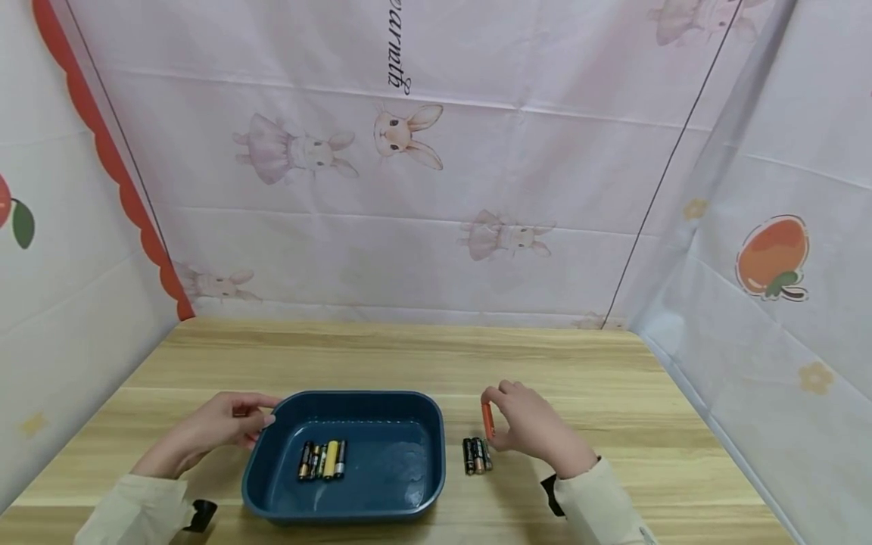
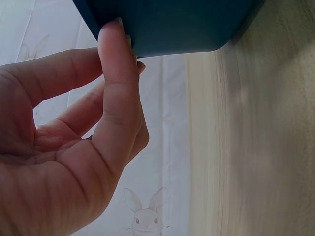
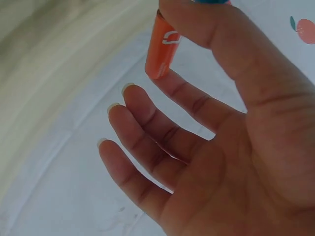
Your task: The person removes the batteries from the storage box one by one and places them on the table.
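Note:
A dark blue tray (image 1: 381, 517) with raised walls stands on the table. My left hand (image 1: 228, 418) holds its left edge, thumb tip at the rim. Fingertips (image 2: 114, 37) meet the outer wall in the left wrist view. Inside, towards the left, several batteries (image 1: 331, 459) lie side by side, one of them yellow. Right of the tray, my right hand (image 1: 534, 425) pinches an orange battery (image 3: 161, 46) between thumb and index finger, its other fingers spread loosely. Just below that hand, a short row of dark batteries (image 1: 478, 456) lies on the table.
The wooden table (image 1: 579, 363) meets a hanging cloth (image 1: 381, 257) printed with rabbits at its far edge. More printed cloth hangs along the left and right sides. Black straps (image 1: 202, 515) show at both cuffs.

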Demonstrator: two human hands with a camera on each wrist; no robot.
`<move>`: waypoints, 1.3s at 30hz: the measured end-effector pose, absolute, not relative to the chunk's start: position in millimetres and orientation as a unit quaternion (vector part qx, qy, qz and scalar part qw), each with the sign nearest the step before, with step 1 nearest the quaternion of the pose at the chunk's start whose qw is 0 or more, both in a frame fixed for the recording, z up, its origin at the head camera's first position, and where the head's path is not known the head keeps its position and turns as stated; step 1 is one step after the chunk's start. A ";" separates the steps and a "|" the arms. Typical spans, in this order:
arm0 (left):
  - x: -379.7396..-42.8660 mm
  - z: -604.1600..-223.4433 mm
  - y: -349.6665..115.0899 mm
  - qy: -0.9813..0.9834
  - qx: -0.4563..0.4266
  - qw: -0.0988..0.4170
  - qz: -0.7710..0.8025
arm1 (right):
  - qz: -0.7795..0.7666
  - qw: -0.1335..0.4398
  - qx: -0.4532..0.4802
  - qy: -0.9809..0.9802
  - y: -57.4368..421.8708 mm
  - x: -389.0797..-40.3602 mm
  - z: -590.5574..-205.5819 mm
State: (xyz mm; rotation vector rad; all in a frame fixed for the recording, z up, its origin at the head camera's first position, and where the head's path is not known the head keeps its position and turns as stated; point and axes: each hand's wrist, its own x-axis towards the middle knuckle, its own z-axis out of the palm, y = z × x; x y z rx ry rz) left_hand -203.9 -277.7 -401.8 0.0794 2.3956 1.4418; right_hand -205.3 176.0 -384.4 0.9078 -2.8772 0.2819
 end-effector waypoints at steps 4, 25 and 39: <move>-203.6 -401.0 -277.5 0.843 0.030 0.171 0.510 | 0.100 0.033 0.285 -0.953 184.3 -204.8 -391.1; -204.9 -400.3 -278.1 0.841 0.049 0.172 0.510 | 0.159 -0.108 0.249 -0.949 185.7 -204.2 -406.0; -203.9 -402.4 -279.3 0.837 0.051 0.175 0.516 | 0.144 -0.108 0.255 -0.950 184.7 -202.7 -410.0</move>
